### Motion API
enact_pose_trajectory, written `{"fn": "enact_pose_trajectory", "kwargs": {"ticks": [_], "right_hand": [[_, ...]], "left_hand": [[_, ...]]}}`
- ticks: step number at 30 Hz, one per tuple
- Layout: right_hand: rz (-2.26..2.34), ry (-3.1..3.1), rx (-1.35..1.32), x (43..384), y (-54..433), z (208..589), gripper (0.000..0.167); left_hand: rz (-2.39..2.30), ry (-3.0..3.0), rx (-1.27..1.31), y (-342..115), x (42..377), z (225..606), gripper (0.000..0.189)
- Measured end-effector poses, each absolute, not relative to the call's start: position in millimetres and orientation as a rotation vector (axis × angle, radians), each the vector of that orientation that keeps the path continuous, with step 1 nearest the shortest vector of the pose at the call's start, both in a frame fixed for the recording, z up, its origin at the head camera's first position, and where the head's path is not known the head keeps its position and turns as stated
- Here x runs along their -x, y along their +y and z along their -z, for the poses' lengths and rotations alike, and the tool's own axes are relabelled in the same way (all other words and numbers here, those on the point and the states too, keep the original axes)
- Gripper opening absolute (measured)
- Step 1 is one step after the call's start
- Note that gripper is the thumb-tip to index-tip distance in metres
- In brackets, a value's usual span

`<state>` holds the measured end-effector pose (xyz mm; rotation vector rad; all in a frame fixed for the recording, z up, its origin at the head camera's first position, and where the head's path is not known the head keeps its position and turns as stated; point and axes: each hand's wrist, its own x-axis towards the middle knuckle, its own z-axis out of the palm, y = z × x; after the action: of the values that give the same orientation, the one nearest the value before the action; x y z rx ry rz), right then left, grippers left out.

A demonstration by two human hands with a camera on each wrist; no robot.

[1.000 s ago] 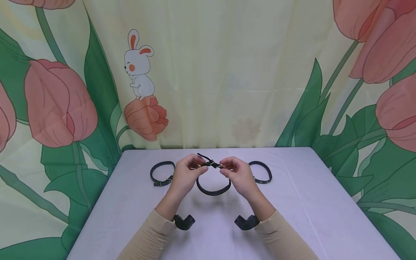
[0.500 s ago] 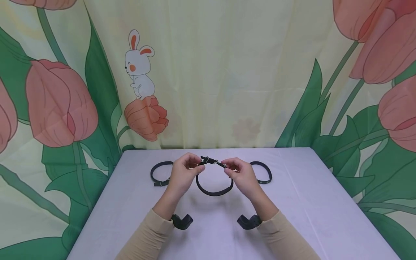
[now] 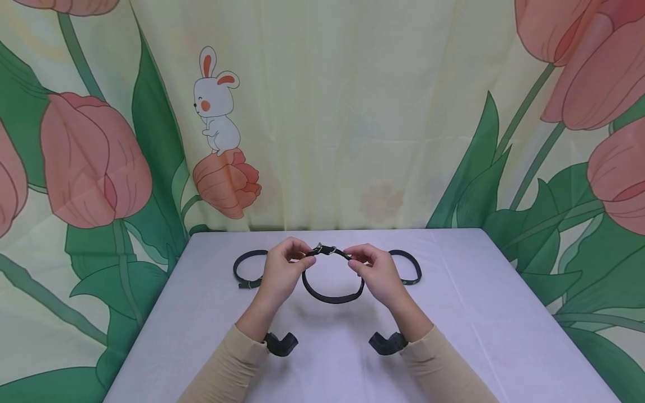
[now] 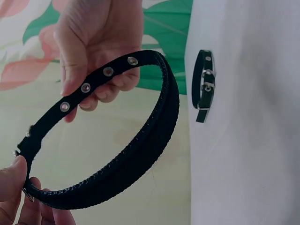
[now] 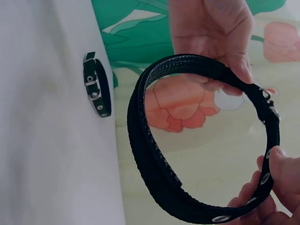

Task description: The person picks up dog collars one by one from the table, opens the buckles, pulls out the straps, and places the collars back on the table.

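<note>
Our left hand (image 3: 287,270) pinches the collar (image 3: 332,300) just beside the buckle (image 3: 320,248), our right hand (image 3: 375,273) pinches its holed strap farther off, across the buckle; between our hands, the loop hangs below the buckle.

Black collar (image 3: 332,299) spread wider; right fingers (image 3: 361,252) apparently farther from buckle (image 3: 319,248).

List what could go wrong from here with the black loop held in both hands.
1. The black loop is pinched above the table by the left hand and the right hand, so a slip might drop it.
2. The buckle sits near the left hand's fingers; whether it is fully fastened is hard to tell, so an outward pull might loosen it.
3. A left loop and a right loop lie nearby, so a lowered hand could knock one.
</note>
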<state>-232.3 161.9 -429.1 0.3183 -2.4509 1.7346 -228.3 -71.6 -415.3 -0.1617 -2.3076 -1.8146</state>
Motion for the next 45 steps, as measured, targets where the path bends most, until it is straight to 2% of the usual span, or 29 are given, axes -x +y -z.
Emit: {"fn": "enact_pose_trajectory", "kwargs": {"ticks": [12,31,41,45], "right_hand": [[-1.768,-2.443,-0.373,231.9,164.4,428.8,0.031],[-1.812,-2.417,-0.292,234.4,176.6,431.8,0.038],[-1.788,-2.414,-0.243,233.7,187.8,434.9,0.038],[-1.835,-2.38,-0.237,233.1,191.0,434.9,0.044]], "left_hand": [[1.841,-2.296,0.124,-73.1,226.5,413.0,0.022],[1.802,-2.384,0.112,-97.2,226.5,419.3,0.043],[1.752,-2.442,0.035,-112.9,224.2,420.0,0.028],[1.769,-2.441,0.018,-117.1,223.1,419.8,0.025]]}}
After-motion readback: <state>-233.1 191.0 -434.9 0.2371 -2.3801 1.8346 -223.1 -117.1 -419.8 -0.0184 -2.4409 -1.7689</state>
